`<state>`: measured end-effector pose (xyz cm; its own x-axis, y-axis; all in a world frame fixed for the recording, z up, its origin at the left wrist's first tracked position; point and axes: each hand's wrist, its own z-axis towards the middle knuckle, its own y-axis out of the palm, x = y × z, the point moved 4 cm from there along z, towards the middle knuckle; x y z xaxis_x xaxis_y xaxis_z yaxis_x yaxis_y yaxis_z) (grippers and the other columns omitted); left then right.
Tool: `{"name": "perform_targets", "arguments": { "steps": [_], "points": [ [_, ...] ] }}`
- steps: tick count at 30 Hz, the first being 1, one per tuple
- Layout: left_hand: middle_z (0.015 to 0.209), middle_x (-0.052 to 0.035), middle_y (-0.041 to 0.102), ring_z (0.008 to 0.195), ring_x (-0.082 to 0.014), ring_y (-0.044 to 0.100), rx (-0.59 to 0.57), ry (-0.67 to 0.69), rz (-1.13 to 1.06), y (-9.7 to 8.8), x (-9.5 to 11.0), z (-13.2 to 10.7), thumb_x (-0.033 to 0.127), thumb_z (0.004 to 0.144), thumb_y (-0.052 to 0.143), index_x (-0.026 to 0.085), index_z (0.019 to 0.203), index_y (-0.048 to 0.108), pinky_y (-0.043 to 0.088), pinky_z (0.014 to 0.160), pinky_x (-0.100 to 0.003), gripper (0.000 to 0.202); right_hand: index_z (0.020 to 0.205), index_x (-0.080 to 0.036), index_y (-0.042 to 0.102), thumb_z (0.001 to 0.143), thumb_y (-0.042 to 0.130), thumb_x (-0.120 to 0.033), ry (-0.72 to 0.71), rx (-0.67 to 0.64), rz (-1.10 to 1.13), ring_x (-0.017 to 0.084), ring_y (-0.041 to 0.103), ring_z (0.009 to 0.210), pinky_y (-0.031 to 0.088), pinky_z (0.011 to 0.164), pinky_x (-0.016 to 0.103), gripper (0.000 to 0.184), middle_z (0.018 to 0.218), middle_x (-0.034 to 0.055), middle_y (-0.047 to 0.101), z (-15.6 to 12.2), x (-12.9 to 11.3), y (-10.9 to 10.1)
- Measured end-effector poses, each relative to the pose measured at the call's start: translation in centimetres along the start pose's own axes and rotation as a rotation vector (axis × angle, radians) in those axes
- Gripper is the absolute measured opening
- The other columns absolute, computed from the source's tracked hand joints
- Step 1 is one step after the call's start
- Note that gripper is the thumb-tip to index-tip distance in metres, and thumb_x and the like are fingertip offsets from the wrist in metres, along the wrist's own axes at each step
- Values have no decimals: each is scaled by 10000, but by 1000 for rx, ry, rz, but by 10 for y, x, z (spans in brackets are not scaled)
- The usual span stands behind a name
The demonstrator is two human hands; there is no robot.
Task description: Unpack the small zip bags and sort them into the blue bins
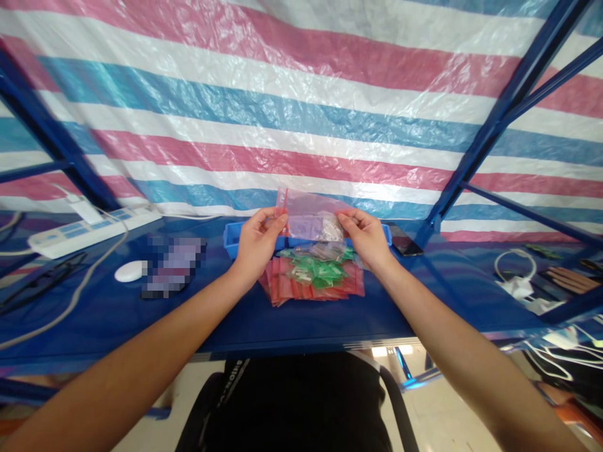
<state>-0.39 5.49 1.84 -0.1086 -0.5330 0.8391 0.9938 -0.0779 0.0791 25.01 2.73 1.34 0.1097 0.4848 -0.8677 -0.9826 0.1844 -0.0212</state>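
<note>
A clear zip bag (306, 207) with a red seal strip at its left end is stretched between my two hands. My left hand (262, 237) pinches it by the sealed end. At the other end, the thumb and fingers of my right hand (365, 233) grip it, beside small light-coloured contents (331, 227) that I cannot make out. Below the hands lies a pile of pinkish-red bags (287, 285), topped by green packets (320, 271) with small white pieces. Partly hidden behind the hands is a low blue bin (232, 237).
On the left are a white power strip (94, 231), a cable, a white mouse-shaped object (130, 271) and a pixelated item (176, 263). A dark phone (402, 240) lies right of the bin. White chargers (518, 285) stand farther right. Blue frame bars (490, 125) and striped sheeting (282, 113) rise behind the table.
</note>
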Motion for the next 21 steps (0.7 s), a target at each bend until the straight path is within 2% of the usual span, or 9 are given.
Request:
{"name": "perform_targets", "arguments": {
  "steps": [6, 13, 21],
  "points": [
    [923, -18, 732, 768, -164, 645, -29, -22, 20, -3, -10, 5, 509, 869, 815, 209, 1077, 736, 542, 750, -288, 373, 994, -231, 762, 872, 777, -595, -2, 49, 13, 149, 551, 646, 453, 604, 283, 384, 770, -10, 687, 1, 2, -1],
    [970, -26, 750, 800, -170, 659, -19, -7, 20, -1, -4, 4, 464, 888, 806, 205, 1095, 737, 540, 777, -294, 338, 1014, -232, 763, 863, 780, -607, 13, 58, 26, 155, 584, 675, 516, 653, 285, 405, 782, -6, 693, 1, 4, -3],
    [893, -13, 724, 729, -142, 602, -14, -4, -13, -2, -1, 4, 467, 911, 797, 191, 1056, 769, 498, 718, -258, 313, 987, -232, 750, 830, 789, -626, 46, 86, 28, 162, 621, 698, 543, 701, 299, 426, 809, -2, 716, 1, 0, -3]
  ]
}}
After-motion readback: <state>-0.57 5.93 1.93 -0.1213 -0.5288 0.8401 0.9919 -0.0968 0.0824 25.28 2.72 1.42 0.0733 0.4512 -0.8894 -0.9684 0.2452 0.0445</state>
